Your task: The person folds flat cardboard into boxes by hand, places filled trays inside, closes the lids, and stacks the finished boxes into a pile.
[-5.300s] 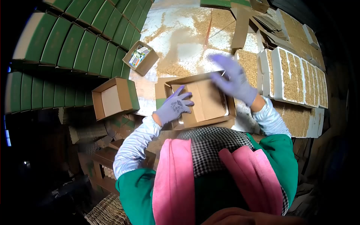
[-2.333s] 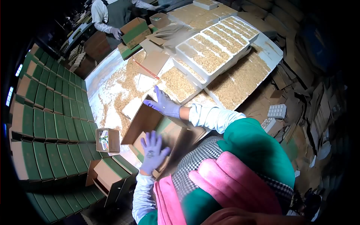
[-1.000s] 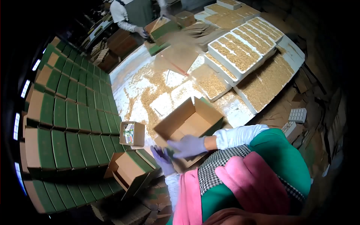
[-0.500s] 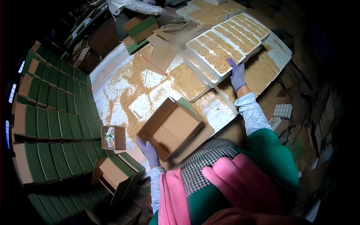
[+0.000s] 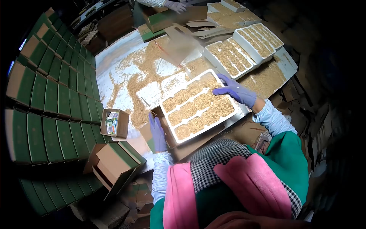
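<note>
My right hand point(image 5: 239, 92), in a purple glove, grips the far right edge of a white foam tray point(image 5: 202, 110). Rows of tan husk-like grains fill the tray, parted by white ridges. It lies tilted over an open cardboard box point(image 5: 167, 131) and hides most of it. My left hand point(image 5: 158, 133), also gloved, holds the left wall of that box with its fingers pointing up. Whether the tray rests on the box or hangs just over it, I cannot tell.
More filled foam trays point(image 5: 230, 57) stand at the right on the husk-strewn table point(image 5: 146, 95). Green boxes point(image 5: 49, 114) are stacked at left. A small box of packets point(image 5: 121, 126) and an open box point(image 5: 114, 164) sit nearby. Across the table, another person's gloved hand point(image 5: 175, 6) is beside cardboard.
My right hand has brought one foam tray from the stack at right leftward over the cardboard box. The left hand stays at the box's side. The other person's cardboard has shifted.
</note>
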A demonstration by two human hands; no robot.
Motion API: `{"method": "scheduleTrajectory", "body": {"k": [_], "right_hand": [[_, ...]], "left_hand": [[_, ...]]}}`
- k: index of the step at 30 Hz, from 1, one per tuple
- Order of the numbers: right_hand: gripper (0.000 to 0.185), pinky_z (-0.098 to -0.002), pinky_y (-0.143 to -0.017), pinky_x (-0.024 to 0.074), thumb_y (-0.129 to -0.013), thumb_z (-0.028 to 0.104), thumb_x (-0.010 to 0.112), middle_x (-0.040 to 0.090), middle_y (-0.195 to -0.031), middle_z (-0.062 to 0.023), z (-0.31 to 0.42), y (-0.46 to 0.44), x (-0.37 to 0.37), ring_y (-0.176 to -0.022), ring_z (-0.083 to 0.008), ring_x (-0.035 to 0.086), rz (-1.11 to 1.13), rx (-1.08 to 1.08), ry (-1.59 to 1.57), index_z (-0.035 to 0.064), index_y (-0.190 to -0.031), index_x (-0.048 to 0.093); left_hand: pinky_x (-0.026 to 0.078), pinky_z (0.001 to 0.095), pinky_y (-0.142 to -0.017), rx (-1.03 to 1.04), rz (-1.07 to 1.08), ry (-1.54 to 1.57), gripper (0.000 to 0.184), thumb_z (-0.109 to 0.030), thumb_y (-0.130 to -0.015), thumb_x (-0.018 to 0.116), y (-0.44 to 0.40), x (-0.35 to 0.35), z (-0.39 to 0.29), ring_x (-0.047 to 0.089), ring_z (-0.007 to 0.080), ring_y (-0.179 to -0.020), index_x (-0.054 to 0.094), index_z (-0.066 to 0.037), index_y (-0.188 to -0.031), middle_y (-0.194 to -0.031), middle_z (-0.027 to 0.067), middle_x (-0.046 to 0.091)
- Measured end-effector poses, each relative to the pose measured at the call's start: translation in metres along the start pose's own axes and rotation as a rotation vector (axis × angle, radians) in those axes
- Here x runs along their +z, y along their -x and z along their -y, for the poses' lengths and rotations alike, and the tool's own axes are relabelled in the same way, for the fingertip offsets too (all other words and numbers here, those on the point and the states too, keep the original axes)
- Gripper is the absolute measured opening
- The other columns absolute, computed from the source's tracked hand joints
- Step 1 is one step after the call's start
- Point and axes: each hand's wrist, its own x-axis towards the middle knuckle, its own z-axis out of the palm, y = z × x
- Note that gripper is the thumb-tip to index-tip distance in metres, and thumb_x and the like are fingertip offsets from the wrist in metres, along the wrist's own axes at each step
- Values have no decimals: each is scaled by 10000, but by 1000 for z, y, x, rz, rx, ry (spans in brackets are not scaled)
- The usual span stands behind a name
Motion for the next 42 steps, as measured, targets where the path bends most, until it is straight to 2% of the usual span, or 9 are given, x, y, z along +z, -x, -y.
{"method": "scheduleTrajectory", "body": {"k": [7, 11, 15, 22, 24, 28, 32, 34, 42], "right_hand": [[1002, -339, -997, 431, -805, 388, 726, 504, -1332, -315, 5, -70, 76, -1165, -311, 560, 290, 65, 246, -138, -1473, 195], [769, -414, -763, 529, -805, 409, 763, 672, -944, -270, -63, -119, 93, -874, -349, 688, 365, 70, 982, -127, -1236, 419], [407, -407, -881, 494, -847, 307, 680, 680, -970, -193, -30, -103, 103, -998, -314, 653, 549, -139, 1308, -35, -1066, 642], [345, -458, -980, 442, -901, 197, 500, 589, -1241, -201, -60, -228, -149, -1176, -356, 549, -362, -126, 1309, 66, -1194, 628], [338, -439, -1002, 451, -898, 168, 531, 602, -1269, -213, -163, -289, -257, -1168, -368, 573, -319, -86, 1485, 61, -1205, 624], [248, -444, -875, 492, -922, 175, 551, 671, -1128, -185, -135, -275, -267, -1055, -380, 623, -301, -92, 1371, 79, -1100, 693], [233, -385, -929, 479, -927, 103, 584, 660, -1172, -170, -102, -262, -264, -1100, -342, 613, -311, -207, 1198, 48, -1129, 687], [250, -356, -966, 468, -920, 34, 586, 654, -1201, -162, -50, -228, -237, -1102, -319, 620, -237, -280, 1107, 16, -1154, 673], [311, -329, -1014, 460, -929, -66, 534, 627, -1251, -139, 8, -140, -160, -1164, -232, 590, -364, -413, 518, -52, -1227, 623]], "left_hand": [[258, 328, -1150, -307, -95, 66, 551, -190, -1035, 369, 22, -26, -29, 316, 268, -1433, 241, 30, -1524, -1598, 188, 242], [301, 333, -1114, -489, -165, 59, 595, -104, -960, 368, 16, -11, -94, 371, 276, -1382, 236, 36, -1523, -1590, 187, 262], [337, 341, -1095, -374, -158, -274, 613, -125, -958, 382, 18, -7, -59, 413, 310, -1353, 218, 30, -1529, -1557, 215, 306], [403, 357, -1071, -194, -74, -597, 509, -203, -1003, 483, 14, -39, -24, 541, 333, -1262, 394, 31, -1446, -1419, 225, 506], [493, 365, -921, -632, -372, -98, 391, -264, -992, 525, -40, -61, -67, 643, 319, -1093, 605, 25, -1243, -1200, 201, 659], [509, 478, -779, -676, -490, -887, 392, -445, -931, 478, -101, -157, -22, 658, 395, -928, 707, -128, -965, -997, 192, 695], [537, 461, -812, -879, -302, -1229, 380, -359, -906, 480, -134, -223, 73, 676, 344, -1001, 721, -115, -1069, -1088, 153, 705], [550, 478, -771, -1139, -170, -1348, 351, -301, -912, 493, -153, -220, 83, 685, 307, -1036, 723, -105, -1090, -1127, 133, 706], [549, 450, -783, -886, -331, -1384, 299, -334, -913, 516, -137, -232, 99, 702, 309, -947, 728, -146, -1007, -1029, 123, 725]]}}
